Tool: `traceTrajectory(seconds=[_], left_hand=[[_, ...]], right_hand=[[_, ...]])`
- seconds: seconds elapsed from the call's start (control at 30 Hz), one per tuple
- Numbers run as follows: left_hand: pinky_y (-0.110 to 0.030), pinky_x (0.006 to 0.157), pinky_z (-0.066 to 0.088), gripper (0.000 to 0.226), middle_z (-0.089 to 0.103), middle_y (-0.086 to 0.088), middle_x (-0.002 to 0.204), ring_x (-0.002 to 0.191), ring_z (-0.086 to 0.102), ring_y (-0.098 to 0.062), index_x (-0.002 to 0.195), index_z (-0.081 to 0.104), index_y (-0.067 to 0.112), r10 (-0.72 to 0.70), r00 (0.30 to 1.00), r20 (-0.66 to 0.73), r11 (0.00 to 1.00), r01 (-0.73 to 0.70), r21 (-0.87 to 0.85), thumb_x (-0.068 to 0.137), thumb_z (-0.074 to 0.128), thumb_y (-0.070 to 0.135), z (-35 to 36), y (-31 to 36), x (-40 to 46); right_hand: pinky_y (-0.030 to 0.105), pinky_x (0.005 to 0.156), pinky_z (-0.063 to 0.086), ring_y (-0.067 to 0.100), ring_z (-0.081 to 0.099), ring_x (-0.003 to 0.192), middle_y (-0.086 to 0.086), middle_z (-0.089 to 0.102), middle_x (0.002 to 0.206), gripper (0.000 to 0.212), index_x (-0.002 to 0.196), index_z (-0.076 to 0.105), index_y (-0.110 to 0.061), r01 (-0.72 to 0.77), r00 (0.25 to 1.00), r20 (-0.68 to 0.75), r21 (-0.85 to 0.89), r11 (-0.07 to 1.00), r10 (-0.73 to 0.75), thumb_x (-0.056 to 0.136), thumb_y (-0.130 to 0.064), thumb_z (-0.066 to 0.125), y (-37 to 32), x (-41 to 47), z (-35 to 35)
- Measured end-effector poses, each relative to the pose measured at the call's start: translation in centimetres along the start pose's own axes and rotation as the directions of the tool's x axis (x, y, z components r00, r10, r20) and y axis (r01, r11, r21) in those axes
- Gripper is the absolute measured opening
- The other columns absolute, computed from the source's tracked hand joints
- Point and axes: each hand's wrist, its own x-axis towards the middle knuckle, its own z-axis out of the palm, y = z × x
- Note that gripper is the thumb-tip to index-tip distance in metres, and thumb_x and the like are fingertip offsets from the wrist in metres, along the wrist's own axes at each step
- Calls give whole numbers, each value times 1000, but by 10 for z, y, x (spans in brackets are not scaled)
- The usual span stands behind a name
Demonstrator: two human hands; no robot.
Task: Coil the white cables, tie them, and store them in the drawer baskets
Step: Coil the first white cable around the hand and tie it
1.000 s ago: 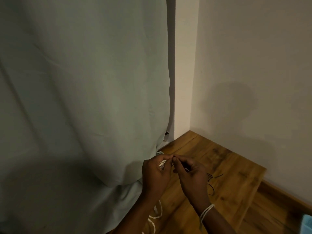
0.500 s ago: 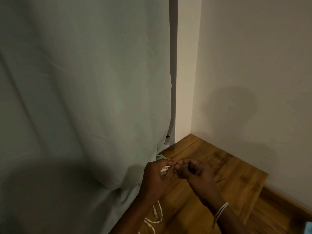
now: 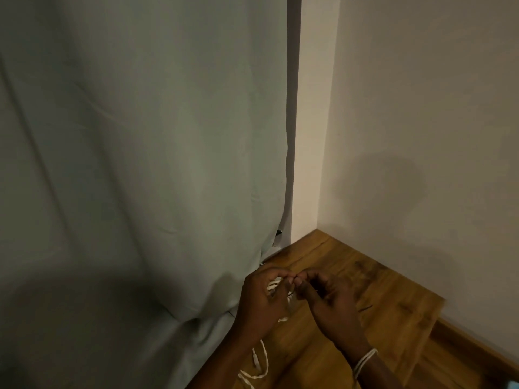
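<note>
My left hand (image 3: 261,301) grips a small bundle of white cable (image 3: 273,284), its coils showing between the fingers. Loose cable loops (image 3: 259,363) hang below that wrist. My right hand (image 3: 328,301) meets the left hand fingertip to fingertip and pinches something thin at the bundle; a thin dark tie (image 3: 365,308) trails out to its right. Several white strands (image 3: 365,360) are wound round my right wrist. No drawer or baskets are in view.
A grey-green curtain (image 3: 140,164) hangs at the left down to the wooden surface (image 3: 393,304). Beige walls (image 3: 421,136) form a corner behind. A blue object (image 3: 514,385) peeks in at the bottom right corner.
The dark tie that lay looped on the wood to the right of my hands has been drawn in toward the bundle. Both hands stay together, fingertips working at the cable.
</note>
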Motion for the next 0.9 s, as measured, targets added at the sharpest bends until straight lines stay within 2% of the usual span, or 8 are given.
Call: traceTrajectory(seconds=[0.13, 0.2, 0.37, 0.5, 0.6, 0.7, 0.83, 0.9], left_hand=[[-29, 80, 59, 15, 73, 12, 91, 88, 69, -5, 97, 75, 20, -37, 999, -1, 998, 37, -51, 85, 70, 26, -2, -2, 0], [-32, 83, 59, 20, 75, 9, 92, 89, 70, -8, 104, 74, 20, -97, 995, 20, 988, 98, -119, 84, 72, 17, -4, -1, 1], [-35, 85, 59, 21, 77, 6, 92, 89, 71, -9, 103, 75, 17, -141, 986, 84, 974, 154, -168, 82, 73, 11, -7, -2, 3], [-33, 84, 59, 18, 77, 8, 93, 90, 71, -7, 99, 77, 19, -161, 978, 133, 972, 180, -150, 81, 75, 13, -7, -5, 3], [-31, 84, 59, 16, 77, 8, 90, 88, 71, -6, 96, 78, 21, -167, 974, 150, 971, 189, -144, 81, 75, 13, -6, -4, 4], [-28, 83, 58, 17, 77, 10, 88, 86, 72, -6, 93, 77, 26, -143, 976, 162, 969, 171, -180, 84, 72, 13, -4, 2, 3], [-22, 84, 56, 22, 76, 12, 93, 90, 71, -6, 95, 75, 30, -119, 973, 197, 960, 164, -229, 85, 71, 11, -2, 7, 5], [-26, 85, 57, 19, 77, 8, 93, 90, 72, -8, 98, 76, 26, -132, 967, 217, 958, 181, -224, 86, 70, 12, -3, 6, 7]], right_hand=[[47, 69, 61, 19, 72, 71, 2, 75, 77, 12, 90, 75, -21, -7, 999, 32, 20, 1000, 6, 93, -16, 65, 0, -1, -1], [50, 71, 61, 23, 72, 70, 8, 75, 77, 15, 89, 76, -17, -28, 998, 55, 82, 996, 23, 94, -12, 63, -1, 0, -3], [43, 71, 63, 30, 73, 72, 15, 74, 77, 17, 88, 74, -9, -60, 989, 140, 158, 986, 38, 95, -3, 60, -7, 0, -11], [41, 68, 62, 21, 72, 69, 9, 74, 78, 17, 88, 74, -11, 18, 977, 211, 18, 1000, -21, 96, -6, 59, -6, 2, -20], [35, 60, 57, 14, 66, 65, -5, 69, 72, 15, 88, 71, -22, 176, 964, 231, -197, 964, -129, 97, -19, 59, -3, 2, -21], [19, 53, 44, 10, 56, 61, -13, 57, 67, 14, 86, 64, -27, 293, 951, 202, -362, 885, -232, 97, -27, 57, -2, 2, -17], [12, 54, 35, 8, 51, 59, -15, 49, 66, 21, 85, 57, -26, 284, 957, 173, -381, 880, -234, 97, -41, 47, 0, 4, -14], [11, 54, 34, 8, 50, 59, -15, 48, 66, 17, 86, 55, -27, 281, 958, 169, -396, 874, -231, 99, -35, 47, -1, 5, -12]])
